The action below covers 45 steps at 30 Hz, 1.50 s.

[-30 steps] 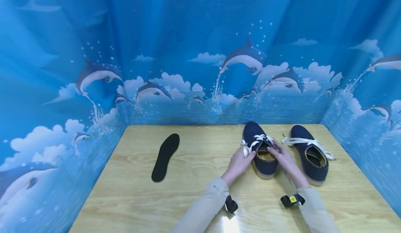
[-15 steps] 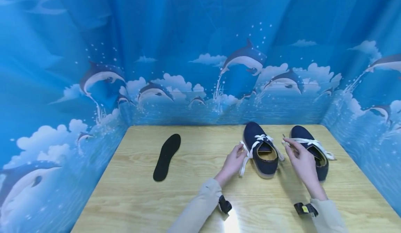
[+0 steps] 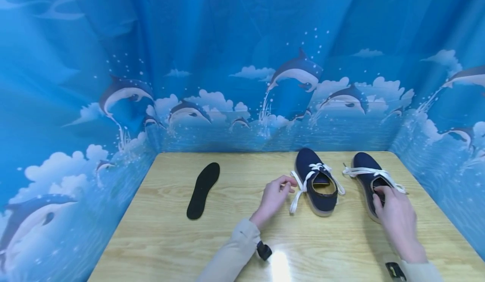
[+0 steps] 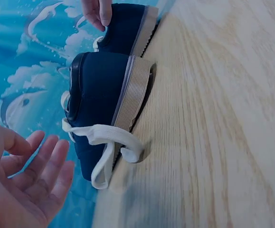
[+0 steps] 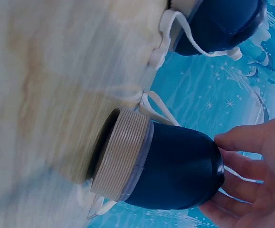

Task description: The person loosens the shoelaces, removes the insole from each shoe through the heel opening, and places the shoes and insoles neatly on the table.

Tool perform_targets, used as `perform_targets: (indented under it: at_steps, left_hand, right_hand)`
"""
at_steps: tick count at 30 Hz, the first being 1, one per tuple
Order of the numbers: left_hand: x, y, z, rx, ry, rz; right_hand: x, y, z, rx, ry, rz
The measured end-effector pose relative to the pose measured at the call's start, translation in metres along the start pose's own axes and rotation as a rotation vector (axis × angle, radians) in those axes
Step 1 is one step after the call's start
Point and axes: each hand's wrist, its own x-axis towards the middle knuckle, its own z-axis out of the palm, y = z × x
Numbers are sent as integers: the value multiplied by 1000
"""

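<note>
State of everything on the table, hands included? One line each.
Insole: flat on table, outside both shoes.
Center shoe: upright, untouched by either hand.
Center shoe's laces: threaded, ends loose at both sides.
Far-right shoe: upright.
Far-right shoe's laces: across the upper, ends out both sides.
Left hand: fingers loosely curved, holding nothing.
Right hand: at far-right shoe's opening, fingers spread; grip unclear.

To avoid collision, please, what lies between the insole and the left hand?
In the head view, only bare table lies between the insole and the left hand.
</note>
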Motion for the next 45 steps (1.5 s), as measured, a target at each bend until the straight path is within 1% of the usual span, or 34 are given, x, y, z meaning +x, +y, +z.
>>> perform_targets:
  at_steps: [4,6,9,14,16,20,24,29,33,36,39,40,42,45]
  left_hand:
    - [-3,5,2,105,-38,81]
    - [-5,8,3,152,-52,102]
    - [-6,11,4,200,-65,114]
    - [-7,14,5,223,-74,122]
    - [-8,15,5,225,-75,129]
    - [-9,19,7,252,-74,152]
    - [-11,25,9,292,-79,174]
    - [-14,30,15,318,-97,211]
    - [-15,32,20,364,-100,254]
    - [-17,36,26,408,-111,284]
    - [-18,40,34,464,-131,329]
    - [-19,42,38,488,-135,352]
    - [-21,45,47,531,-147,404]
    - [-25,48,62,614,-175,485]
  right_hand:
    - [-2,2,2,-25,17,-36]
    - [-1,2,2,-28,23,-39]
    - [-1,1,2,-29,11,-16]
    - [-2,-1,0,-33,-40,18]
    - [-3,-3,-1,-33,-48,14]
    - [-5,-10,-2,-38,-46,-20]
    - [-9,-24,-3,-40,-51,-62]
    - [-13,-40,-2,-4,-75,-102]
    - [-12,-46,-2,25,-90,-129]
    - [-4,-41,-7,64,-52,-114]
    - [8,-28,-12,109,6,-74]
    - [12,-22,-13,118,-1,-53]
    - [20,-9,-13,113,-53,-19]
    - [28,10,-9,100,-197,11]
